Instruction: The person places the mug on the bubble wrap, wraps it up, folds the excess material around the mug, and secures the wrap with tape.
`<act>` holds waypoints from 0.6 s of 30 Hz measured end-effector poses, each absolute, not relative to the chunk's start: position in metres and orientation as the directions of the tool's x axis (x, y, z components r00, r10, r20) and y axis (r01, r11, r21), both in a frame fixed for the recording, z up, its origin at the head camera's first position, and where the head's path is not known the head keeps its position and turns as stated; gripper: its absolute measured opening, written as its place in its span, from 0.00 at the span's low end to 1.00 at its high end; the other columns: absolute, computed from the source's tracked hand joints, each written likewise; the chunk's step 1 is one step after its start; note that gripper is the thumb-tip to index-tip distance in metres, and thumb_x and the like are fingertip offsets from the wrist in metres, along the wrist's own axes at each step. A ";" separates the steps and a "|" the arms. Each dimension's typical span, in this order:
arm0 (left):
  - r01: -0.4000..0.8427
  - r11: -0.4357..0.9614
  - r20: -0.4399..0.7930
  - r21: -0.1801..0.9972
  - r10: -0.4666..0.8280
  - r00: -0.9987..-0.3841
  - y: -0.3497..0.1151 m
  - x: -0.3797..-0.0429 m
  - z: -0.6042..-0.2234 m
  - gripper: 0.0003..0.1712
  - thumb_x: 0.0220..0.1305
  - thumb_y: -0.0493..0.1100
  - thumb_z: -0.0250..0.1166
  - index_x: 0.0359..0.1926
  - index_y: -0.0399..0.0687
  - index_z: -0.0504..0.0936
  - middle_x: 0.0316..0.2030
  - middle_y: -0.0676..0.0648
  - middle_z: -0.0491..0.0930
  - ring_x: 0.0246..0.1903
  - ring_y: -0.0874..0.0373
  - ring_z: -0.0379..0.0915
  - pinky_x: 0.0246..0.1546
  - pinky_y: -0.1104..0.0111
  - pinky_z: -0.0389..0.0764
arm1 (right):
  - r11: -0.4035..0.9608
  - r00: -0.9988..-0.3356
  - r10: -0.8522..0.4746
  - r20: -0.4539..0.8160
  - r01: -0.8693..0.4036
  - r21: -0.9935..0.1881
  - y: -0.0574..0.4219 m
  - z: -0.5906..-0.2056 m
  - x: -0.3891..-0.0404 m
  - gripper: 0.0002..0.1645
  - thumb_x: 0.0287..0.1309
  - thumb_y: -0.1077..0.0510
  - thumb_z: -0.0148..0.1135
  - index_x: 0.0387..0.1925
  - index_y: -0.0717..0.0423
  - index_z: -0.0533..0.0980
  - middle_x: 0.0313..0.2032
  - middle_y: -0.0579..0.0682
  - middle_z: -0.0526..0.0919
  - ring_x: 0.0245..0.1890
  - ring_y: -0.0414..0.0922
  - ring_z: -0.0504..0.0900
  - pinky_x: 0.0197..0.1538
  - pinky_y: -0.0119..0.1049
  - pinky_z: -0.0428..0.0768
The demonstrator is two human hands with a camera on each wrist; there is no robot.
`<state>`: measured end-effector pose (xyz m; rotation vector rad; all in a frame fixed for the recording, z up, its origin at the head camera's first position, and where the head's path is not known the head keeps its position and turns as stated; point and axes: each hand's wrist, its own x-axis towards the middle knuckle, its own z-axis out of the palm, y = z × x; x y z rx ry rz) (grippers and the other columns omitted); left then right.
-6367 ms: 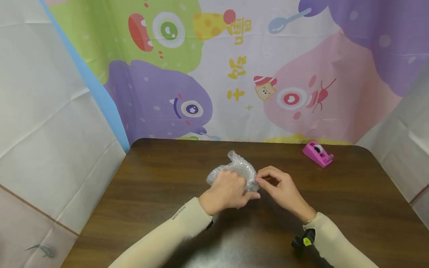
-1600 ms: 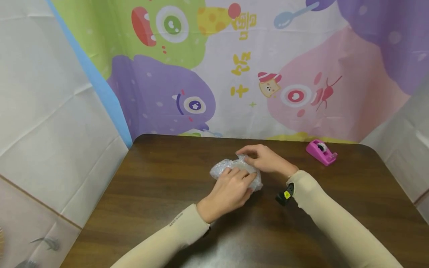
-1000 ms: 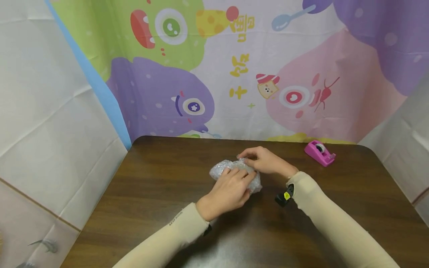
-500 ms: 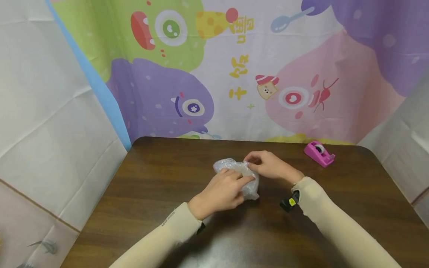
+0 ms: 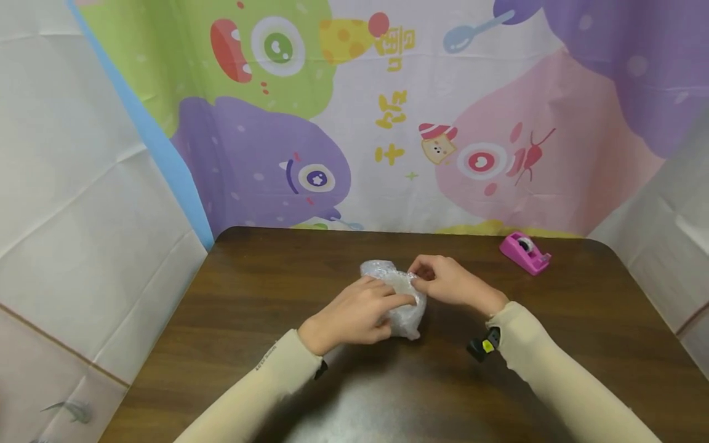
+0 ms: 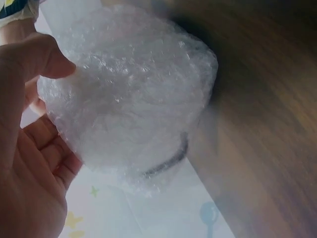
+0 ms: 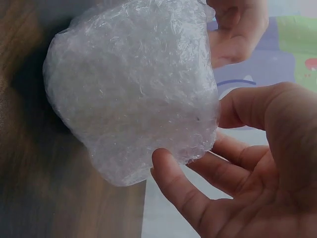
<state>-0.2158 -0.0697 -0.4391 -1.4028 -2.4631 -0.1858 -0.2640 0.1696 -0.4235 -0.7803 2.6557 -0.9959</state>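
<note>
A bubble-wrapped bundle [image 5: 407, 317] stands on the table, its clear wrap gathered loosely at the far left side. My left hand [image 5: 354, 311] holds it from the near left, fingers spread over its top and thumb lower down. In the left wrist view the left thumb [image 6: 59, 64] lies against the bubble wrap [image 6: 124, 99], and a dark curved strip [image 6: 171, 161] shows at its edge. My right hand [image 5: 454, 283] pinches the wrap's far right edge between thumb and fingertips. In the right wrist view one right finger [image 7: 168, 168] touches its side. What is wrapped inside is hidden.
A pink tape dispenser [image 5: 525, 253] with a roll stands near the back right of the dark wooden table [image 5: 266, 295]. Behind the table hangs a cartoon-printed cloth [image 5: 388, 203]. Pale panels [image 5: 94, 184] rise on the left and right.
The right hand has come from the right side to the bundle's far edge and then slid slightly right and nearer. The left hand has spread its fingers and shifted left; the bundle has turned a little.
</note>
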 end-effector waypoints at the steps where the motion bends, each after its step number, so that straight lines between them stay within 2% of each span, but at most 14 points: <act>1: 0.859 0.511 0.317 -0.038 0.821 -0.475 -0.070 -0.216 -0.439 0.33 0.54 0.44 0.68 0.64 0.58 0.80 0.36 0.58 0.82 0.42 0.60 0.79 0.51 0.63 0.77 | 0.633 -0.840 -0.543 -0.003 -0.407 -0.659 0.169 -0.423 -0.264 0.09 0.67 0.57 0.61 0.45 0.56 0.81 0.40 0.51 0.88 0.39 0.43 0.84 0.38 0.37 0.82; 4: 0.858 0.512 0.311 -0.040 0.823 -0.476 -0.071 -0.214 -0.438 0.33 0.54 0.45 0.67 0.64 0.58 0.79 0.37 0.57 0.81 0.43 0.59 0.79 0.50 0.63 0.77 | 0.633 -0.835 -0.550 -0.015 -0.406 -0.659 0.170 -0.422 -0.263 0.10 0.68 0.57 0.61 0.46 0.57 0.81 0.41 0.51 0.87 0.39 0.43 0.84 0.38 0.37 0.82; 9: 0.828 0.558 0.348 -0.062 0.789 -0.506 -0.063 -0.204 -0.434 0.27 0.58 0.54 0.68 0.60 0.58 0.82 0.46 0.56 0.83 0.48 0.58 0.79 0.48 0.61 0.77 | 0.673 -0.827 -0.562 -0.016 -0.446 -0.590 0.169 -0.413 -0.265 0.14 0.67 0.56 0.64 0.50 0.58 0.81 0.42 0.53 0.86 0.37 0.45 0.81 0.38 0.38 0.81; 12: 0.797 0.596 0.393 -0.094 0.758 -0.521 -0.053 -0.196 -0.433 0.24 0.64 0.58 0.67 0.57 0.55 0.83 0.50 0.54 0.84 0.50 0.57 0.80 0.47 0.62 0.78 | 0.694 -0.828 -0.561 0.003 -0.473 -0.543 0.167 -0.406 -0.268 0.18 0.65 0.56 0.67 0.53 0.60 0.79 0.47 0.55 0.85 0.40 0.50 0.82 0.42 0.43 0.82; 14: 0.778 0.618 0.419 -0.111 0.739 -0.528 -0.046 -0.192 -0.433 0.23 0.66 0.59 0.68 0.56 0.53 0.84 0.50 0.54 0.84 0.50 0.57 0.81 0.47 0.63 0.80 | 0.688 -0.824 -0.567 0.025 -0.490 -0.535 0.164 -0.403 -0.269 0.20 0.64 0.58 0.68 0.55 0.61 0.79 0.50 0.57 0.85 0.46 0.53 0.84 0.47 0.48 0.84; 18: 0.754 0.646 0.460 -0.120 0.709 -0.535 -0.034 -0.185 -0.436 0.22 0.66 0.57 0.70 0.53 0.50 0.85 0.49 0.52 0.84 0.48 0.57 0.81 0.44 0.64 0.83 | 0.640 -0.790 -0.608 0.076 -0.545 -0.542 0.154 -0.401 -0.273 0.21 0.63 0.63 0.68 0.57 0.61 0.78 0.56 0.58 0.83 0.52 0.55 0.83 0.53 0.51 0.85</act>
